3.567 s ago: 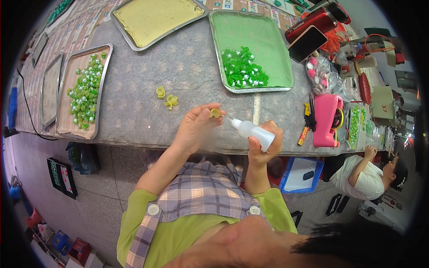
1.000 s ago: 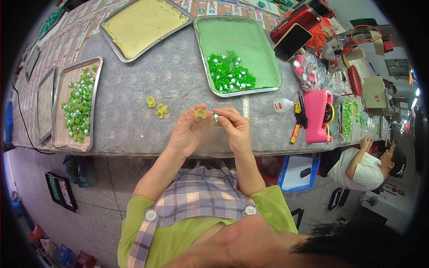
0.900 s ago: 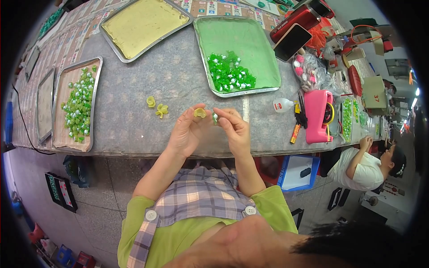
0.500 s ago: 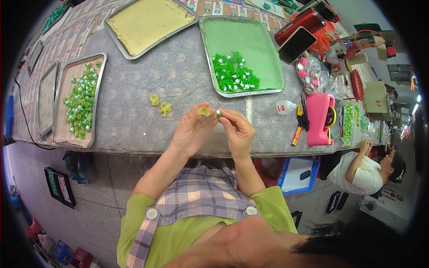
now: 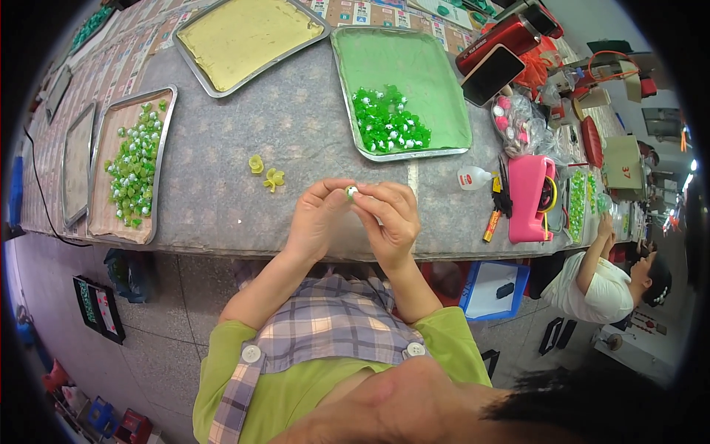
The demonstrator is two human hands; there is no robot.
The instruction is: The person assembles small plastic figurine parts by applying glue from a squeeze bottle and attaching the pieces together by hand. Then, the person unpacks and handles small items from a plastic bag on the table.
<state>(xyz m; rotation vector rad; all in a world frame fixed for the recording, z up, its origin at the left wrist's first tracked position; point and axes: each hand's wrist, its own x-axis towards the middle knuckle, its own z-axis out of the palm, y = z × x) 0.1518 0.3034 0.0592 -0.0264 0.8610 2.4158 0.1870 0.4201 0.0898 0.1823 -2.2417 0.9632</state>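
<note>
Small green-white piece (image 5: pixel 350 192) pinched between fingertips of both hands (above table edge), mostly hidden.

You see a speckled grey tabletop (image 5: pixel 296 126), bright green pieces (image 5: pixel 388 122) in a green tray (image 5: pixel 436 81), and yellow flowers (image 5: pixel 266 172).

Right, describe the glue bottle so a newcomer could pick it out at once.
Start at the green tray of bright green pieces on the grey table. Just below its right corner, beside the pink tape holder, a small glue bottle lies on its side. It is the only white, see-through bottle there, with a red label.
</note>
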